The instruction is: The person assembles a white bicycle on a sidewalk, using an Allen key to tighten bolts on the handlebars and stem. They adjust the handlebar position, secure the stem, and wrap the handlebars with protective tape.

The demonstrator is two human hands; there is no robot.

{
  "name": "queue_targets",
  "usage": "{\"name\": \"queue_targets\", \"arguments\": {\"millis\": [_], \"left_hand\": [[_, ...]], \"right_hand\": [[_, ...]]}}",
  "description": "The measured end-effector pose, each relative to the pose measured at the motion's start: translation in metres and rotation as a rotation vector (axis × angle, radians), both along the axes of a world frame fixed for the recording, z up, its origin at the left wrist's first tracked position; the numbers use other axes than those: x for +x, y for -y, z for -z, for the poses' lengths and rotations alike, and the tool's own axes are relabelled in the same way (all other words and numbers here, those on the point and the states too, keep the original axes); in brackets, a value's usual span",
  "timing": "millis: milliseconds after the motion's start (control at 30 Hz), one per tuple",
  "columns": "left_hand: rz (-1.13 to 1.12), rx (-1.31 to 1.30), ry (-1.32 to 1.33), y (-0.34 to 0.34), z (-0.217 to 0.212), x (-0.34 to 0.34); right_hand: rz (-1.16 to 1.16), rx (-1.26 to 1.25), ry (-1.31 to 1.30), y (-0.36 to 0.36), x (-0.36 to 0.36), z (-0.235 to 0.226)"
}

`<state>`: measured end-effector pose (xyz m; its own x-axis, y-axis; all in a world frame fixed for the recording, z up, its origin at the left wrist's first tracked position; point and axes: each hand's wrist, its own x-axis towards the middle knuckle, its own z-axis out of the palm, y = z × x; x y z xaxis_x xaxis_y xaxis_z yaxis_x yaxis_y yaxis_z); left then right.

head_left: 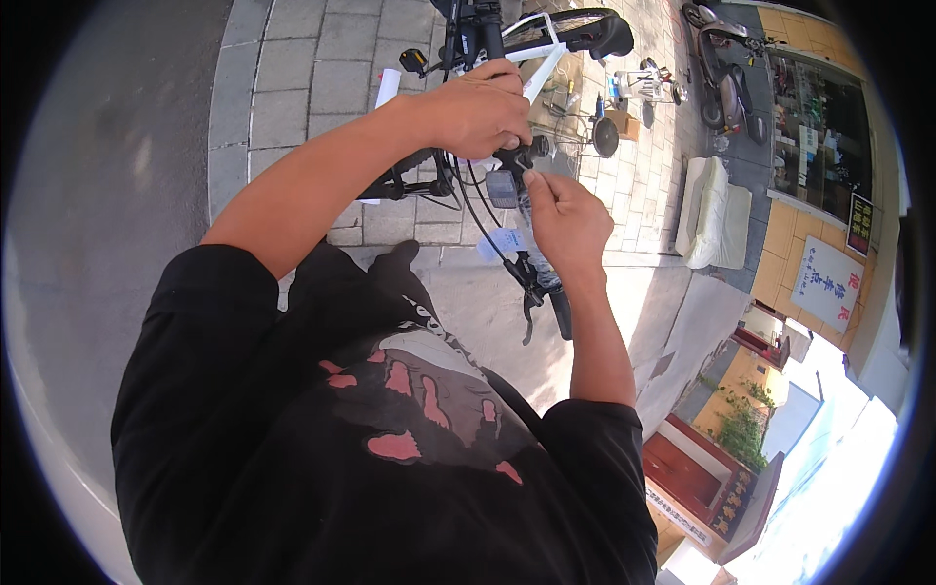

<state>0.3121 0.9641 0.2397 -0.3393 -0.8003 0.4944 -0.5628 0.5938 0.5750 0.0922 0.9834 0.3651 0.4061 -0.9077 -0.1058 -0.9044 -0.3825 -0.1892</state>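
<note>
A white-framed bicycle (546,44) stands in front of me on a paved sidewalk, its black handlebar (409,185) running across the middle of the view. My left hand (478,107) is closed over the centre of the handlebar by the stem. My right hand (565,219) pinches a small part just beside a little rectangular display (502,188) mounted on the bar. Black cables (478,210) hang down below, toward a brake lever and grip (541,292). A pale tag (505,242) dangles near my right wrist.
Grey paving stones (312,68) and a curb (234,127) lie to the left beside a road. Tools and small parts (624,97) are scattered on the pavement behind the bicycle. A scooter (721,68), a white cushioned seat (717,210) and a shopfront (819,136) stand at right.
</note>
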Motion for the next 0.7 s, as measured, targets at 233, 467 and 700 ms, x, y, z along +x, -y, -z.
{"name": "queue_targets", "arguments": {"millis": [233,467,700], "left_hand": [[0.003,0.069,0.058,-0.003,-0.005,-0.002],[0.036,0.097,0.059,0.005,-0.010,0.001],[0.046,0.062,0.085,0.004,-0.012,0.009]], "right_hand": [[0.033,-0.033,0.039,-0.008,-0.006,0.015],[-0.225,-0.084,-0.141,0.011,-0.001,-0.016],[0.125,-0.118,0.127,-0.031,-0.103,-0.018]]}}
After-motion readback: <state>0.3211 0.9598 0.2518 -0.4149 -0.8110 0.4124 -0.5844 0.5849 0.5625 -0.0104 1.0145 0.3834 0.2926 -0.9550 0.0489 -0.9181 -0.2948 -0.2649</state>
